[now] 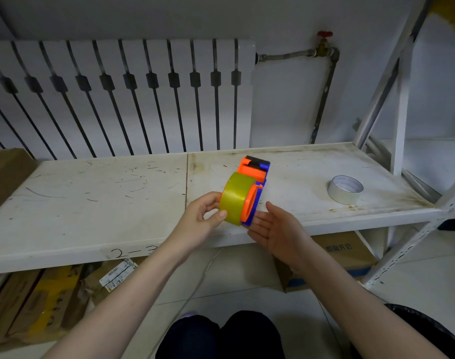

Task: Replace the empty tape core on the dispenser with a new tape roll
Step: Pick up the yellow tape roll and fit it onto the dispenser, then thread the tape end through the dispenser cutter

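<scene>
White shelving (91,203) is spanning mid-frame, a radiator behind it. At centre, the left hand (198,218) is gripping the yellow tape roll (235,198), seated on the orange-and-blue dispenser (255,177). Just right, the right hand (275,229) is lying open-palmed against the dispenser's blue side. Farther right, the empty tape core (345,189) is sitting on the shelf.

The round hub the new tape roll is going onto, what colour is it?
Orange hub, on a blue-and-orange dispenser; the tape roll is translucent yellow-green. Head view.
</scene>
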Action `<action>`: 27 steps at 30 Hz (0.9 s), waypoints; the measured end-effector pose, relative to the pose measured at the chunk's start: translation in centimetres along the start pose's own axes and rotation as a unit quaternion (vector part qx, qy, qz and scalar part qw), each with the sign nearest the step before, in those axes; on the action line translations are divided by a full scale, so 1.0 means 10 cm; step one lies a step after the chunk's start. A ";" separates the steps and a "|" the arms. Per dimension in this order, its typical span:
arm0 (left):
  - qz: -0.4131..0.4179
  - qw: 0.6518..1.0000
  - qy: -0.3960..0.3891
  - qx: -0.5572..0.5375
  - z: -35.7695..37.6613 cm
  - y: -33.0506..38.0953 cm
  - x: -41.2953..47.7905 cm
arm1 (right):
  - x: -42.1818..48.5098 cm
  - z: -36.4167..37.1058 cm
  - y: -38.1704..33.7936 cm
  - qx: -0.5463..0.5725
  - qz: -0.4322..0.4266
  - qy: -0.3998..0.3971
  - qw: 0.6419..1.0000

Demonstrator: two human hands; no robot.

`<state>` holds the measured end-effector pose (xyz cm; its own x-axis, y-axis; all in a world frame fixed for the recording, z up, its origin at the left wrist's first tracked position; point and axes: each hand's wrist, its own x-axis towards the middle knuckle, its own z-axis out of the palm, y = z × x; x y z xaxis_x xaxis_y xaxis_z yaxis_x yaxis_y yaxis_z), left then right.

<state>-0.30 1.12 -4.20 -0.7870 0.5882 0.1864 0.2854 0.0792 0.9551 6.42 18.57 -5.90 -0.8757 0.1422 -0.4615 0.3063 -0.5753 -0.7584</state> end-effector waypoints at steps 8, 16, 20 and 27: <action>-0.085 0.992 0.011 -0.091 0.16 -0.01 -0.02 | 0.00 -0.05 0.08 -0.232 0.004 0.024 0.972; -0.096 0.995 -0.024 0.027 0.25 -0.14 -0.03 | -0.03 0.15 -0.17 -0.519 -0.411 0.123 0.740; -0.084 0.994 -0.049 0.057 0.27 -0.12 0.00 | 0.06 0.18 -0.18 -0.589 -0.375 0.105 0.708; -0.102 0.987 -0.105 0.072 0.14 -0.13 0.06 | 0.15 0.16 -0.21 -0.533 -0.342 0.132 0.763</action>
<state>-0.39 2.50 -5.62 -0.7099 0.7005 -0.0726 0.2187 0.3173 0.9228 3.89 18.74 -4.26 -0.9045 0.3530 0.2393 0.0646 0.6680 -0.7413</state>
